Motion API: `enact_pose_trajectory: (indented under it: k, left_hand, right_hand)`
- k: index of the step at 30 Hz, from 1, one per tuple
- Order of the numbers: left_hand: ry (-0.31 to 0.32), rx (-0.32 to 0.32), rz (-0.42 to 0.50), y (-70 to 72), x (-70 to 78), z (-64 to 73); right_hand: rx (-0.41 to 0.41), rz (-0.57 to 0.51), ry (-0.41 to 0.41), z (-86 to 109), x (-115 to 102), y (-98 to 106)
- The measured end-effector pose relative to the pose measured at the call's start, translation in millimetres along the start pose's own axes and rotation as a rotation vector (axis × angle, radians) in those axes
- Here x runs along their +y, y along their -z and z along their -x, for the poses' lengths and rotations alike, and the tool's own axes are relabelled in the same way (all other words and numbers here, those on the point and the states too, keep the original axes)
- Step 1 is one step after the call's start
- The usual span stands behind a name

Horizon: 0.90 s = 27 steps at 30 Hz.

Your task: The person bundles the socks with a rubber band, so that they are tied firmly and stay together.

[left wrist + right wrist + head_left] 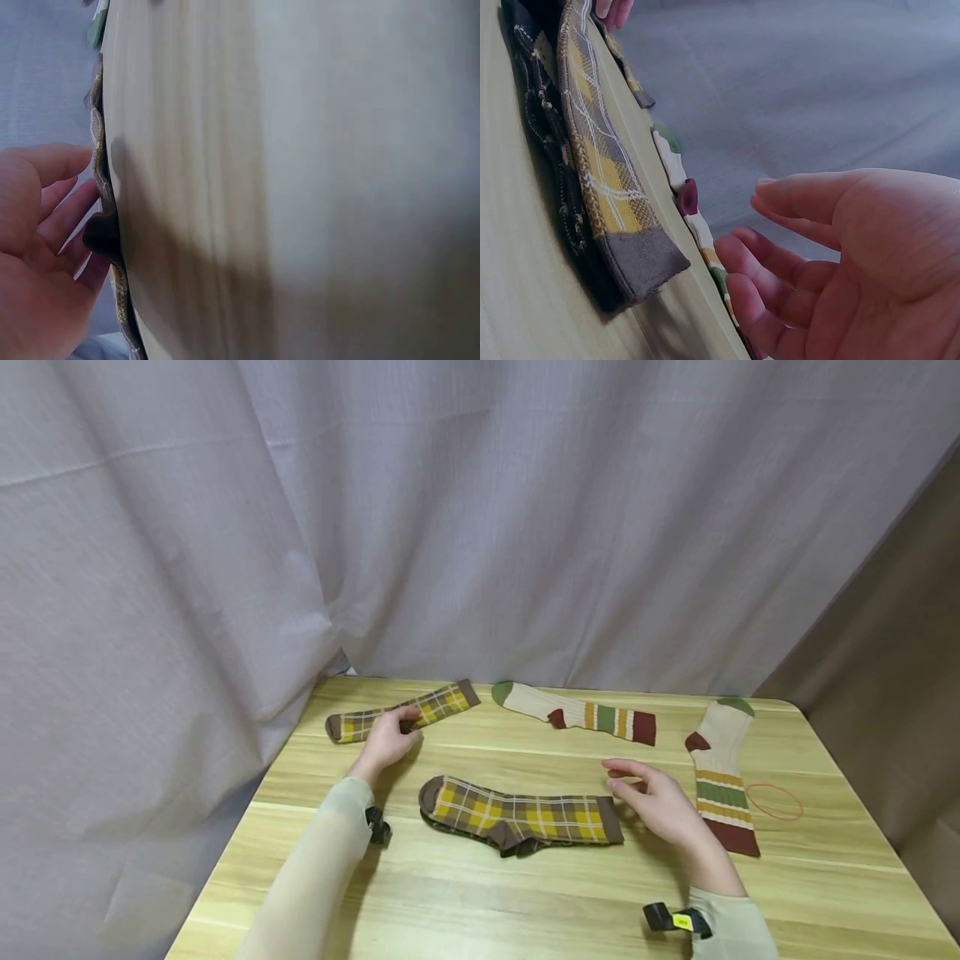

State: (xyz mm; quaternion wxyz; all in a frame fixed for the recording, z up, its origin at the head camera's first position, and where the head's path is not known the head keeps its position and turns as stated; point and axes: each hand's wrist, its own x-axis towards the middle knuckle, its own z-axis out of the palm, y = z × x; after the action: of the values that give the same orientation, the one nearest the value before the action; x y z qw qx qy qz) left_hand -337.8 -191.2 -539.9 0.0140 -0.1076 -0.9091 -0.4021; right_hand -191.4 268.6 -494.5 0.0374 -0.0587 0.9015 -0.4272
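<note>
My left hand (390,739) is over a brown and yellow plaid sock (442,703) at the back left, its fingertips touching the top near the dark heel. In the left wrist view the thumb and fingers (71,214) meet that sock's edge (124,300), which lies flat. A matching plaid sock (555,818) lies across the middle, with a darker sock layer (570,217) under it. My right hand (660,802) hovers just right of its brown cuff (645,262), fingers loosely bent and holding nothing.
A cream sock with green toe and striped leg (570,706) lies along the back. Another like it (720,785) lies at the right, beside a thin red loop (776,802). A grey curtain (525,527) hangs behind the wooden table (465,902).
</note>
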Motion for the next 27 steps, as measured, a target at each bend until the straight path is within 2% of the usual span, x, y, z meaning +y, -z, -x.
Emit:
enact_pose_trajectory:
  k: [8,14,19,27]
  left_hand:
    - [-0.048,-0.037,-0.01,2.4,3.0,12.0]
    - [-0.065,-0.093,0.012,2.1,7.8,20.0]
    - [-0.054,-0.14,0.028,-3.2,14.7,24.8]
    - [-0.085,-0.149,-0.03,-16.8,30.5,28.3]
  right_hand:
    - [-0.006,-0.001,0.014,-0.7,-0.5,-2.8]
    - [-0.007,0.009,0.021,-0.5,-3.2,-4.2]
    - [-0.01,0.022,0.052,-1.9,-8.1,-5.7]
    - [-0.018,0.016,0.083,-7.5,-13.3,-11.5]
